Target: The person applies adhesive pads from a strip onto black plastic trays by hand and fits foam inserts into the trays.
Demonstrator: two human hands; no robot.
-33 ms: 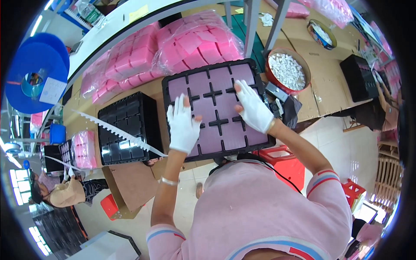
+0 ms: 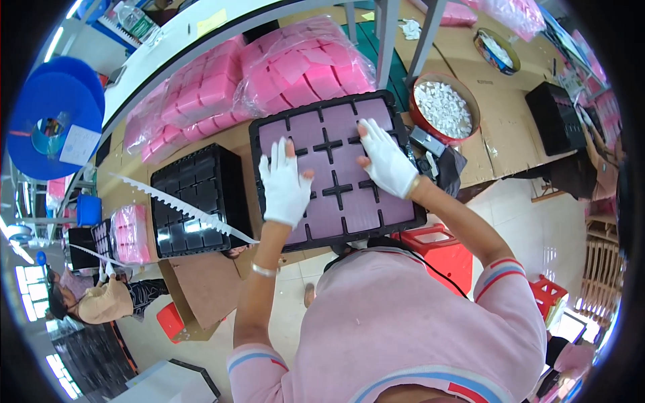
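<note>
Both gloved hands are lying flat, fingers spread apart and gripping nothing, on a black tray (image 2: 263, 138) filled with pale purple pads: the left hand (image 2: 285, 185) is pressing near its lower left part, the right hand (image 2: 388, 160) near its upper right. The tray is sitting on the brown table (image 2: 470, 151), just beside a stack of empty black trays (image 2: 197, 198) at its left, with bagged pink blocks (image 2: 302, 74) behind it. A red bowl (image 2: 430, 127) of what are probably small white parts is standing to its right.
</note>
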